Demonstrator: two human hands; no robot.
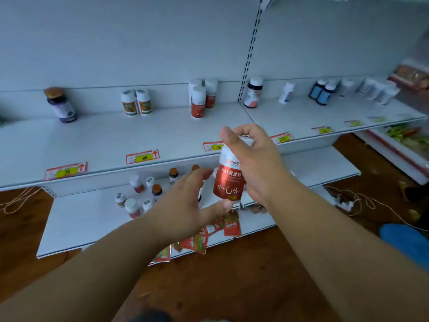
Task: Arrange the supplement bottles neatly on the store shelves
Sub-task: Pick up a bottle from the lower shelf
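Note:
My right hand (pixel 253 159) grips a white bottle with a red label (pixel 228 180) by its top, upright in the air in front of the upper shelf (pixel 116 140). My left hand (pixel 185 201) is spread open beside it, thumb touching the bottle's bottom edge. Matching red-label bottles (pixel 200 98) stand at the back of the upper shelf, near two orange-label bottles (pixel 137 102) and a dark jar with a bronze lid (pixel 60 104). Several small bottles (pixel 144 194) stand scattered on the lower shelf (pixel 76 219), partly hidden by my left hand.
Right shelf section holds a pink-label bottle (pixel 253 92), two blue bottles (pixel 322 91) and several white ones (pixel 376 89). Red sachets (pixel 209 233) lie at the lower shelf's front edge. Price tags (pixel 142 156) line the shelf lip. Cords and a power strip (pixel 343 201) lie on the wood floor.

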